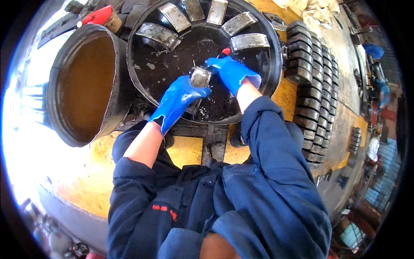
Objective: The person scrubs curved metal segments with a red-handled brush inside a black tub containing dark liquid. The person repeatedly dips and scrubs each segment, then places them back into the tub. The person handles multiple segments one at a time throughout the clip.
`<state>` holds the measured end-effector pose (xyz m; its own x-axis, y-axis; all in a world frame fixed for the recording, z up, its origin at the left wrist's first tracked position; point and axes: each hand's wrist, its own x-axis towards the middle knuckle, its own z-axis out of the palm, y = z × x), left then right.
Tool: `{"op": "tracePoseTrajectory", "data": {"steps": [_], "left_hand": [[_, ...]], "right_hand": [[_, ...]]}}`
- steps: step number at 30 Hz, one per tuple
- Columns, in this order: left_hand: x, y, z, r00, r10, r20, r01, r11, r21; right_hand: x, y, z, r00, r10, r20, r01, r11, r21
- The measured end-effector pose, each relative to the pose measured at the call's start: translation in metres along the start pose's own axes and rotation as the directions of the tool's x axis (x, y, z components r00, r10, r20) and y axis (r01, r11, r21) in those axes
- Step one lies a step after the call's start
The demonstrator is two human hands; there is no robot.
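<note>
Closely, the left gloved hand (177,97) wraps a worn metal block (201,77), fingers curled behind and thumb folded across its lower right. The right gloved hand (233,71) meets it from the upper right with fingers drawn together, apparently closed around a slim red-ended tool (226,51); the red end pokes out above the knuckles, while the working end is hidden, and how tight the grip is I cannot tell. Probably the left grip steadies the block, leaving the right fingers free to guide the tool.

Both wrists hang over a round black tray (278,56), and the block is above its lower middle. The left forearm slants up and rightward, the right one up and leftward, so the hands converge; the dark blue sleeves (263,116) are rolled back, presumably to stay clear of the grime. The knees spread to either side, suggesting a low seat or squat that brings the tray within easy reach.

Six more metal blocks (239,23) fan along the tray's upper wall, perhaps set there to keep its middle open. Left of it, a dark drum (120,71) holds brownish liquid, with a red-and-tan object (97,16) beyond its upper edge. On the right, ribbed black segments (308,108) stand in packed rows, and pale cloth (319,15) lies at upper right.
</note>
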<state>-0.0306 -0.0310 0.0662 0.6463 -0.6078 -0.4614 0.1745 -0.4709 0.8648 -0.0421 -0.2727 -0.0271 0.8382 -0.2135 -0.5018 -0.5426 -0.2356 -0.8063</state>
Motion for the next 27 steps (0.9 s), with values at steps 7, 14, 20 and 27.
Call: {"op": "tracePoseTrajectory", "data": {"steps": [7, 14, 20, 27], "left_hand": [[0.014, -0.006, 0.007, 0.999, -0.029, -0.041, 0.039, 0.961, 0.275], [0.016, -0.015, 0.016, 0.996, -0.076, -0.037, 0.080, 0.990, 0.114], [0.011, -0.011, 0.019, 0.977, -0.043, -0.208, 0.083, 0.979, 0.186], [0.024, -0.022, 0.023, 0.987, -0.104, -0.125, 0.102, 0.994, -0.028]], "right_hand": [[-0.014, 0.008, 0.007, 0.999, -0.046, -0.005, 0.046, 0.999, 0.003], [-0.058, -0.067, -0.030, 0.988, -0.131, 0.084, 0.117, 0.980, 0.159], [-0.050, -0.057, -0.027, 0.993, -0.106, 0.053, 0.091, 0.968, 0.233], [-0.010, -0.009, -0.001, 0.999, -0.033, 0.019, 0.034, 0.999, -0.036]]}}
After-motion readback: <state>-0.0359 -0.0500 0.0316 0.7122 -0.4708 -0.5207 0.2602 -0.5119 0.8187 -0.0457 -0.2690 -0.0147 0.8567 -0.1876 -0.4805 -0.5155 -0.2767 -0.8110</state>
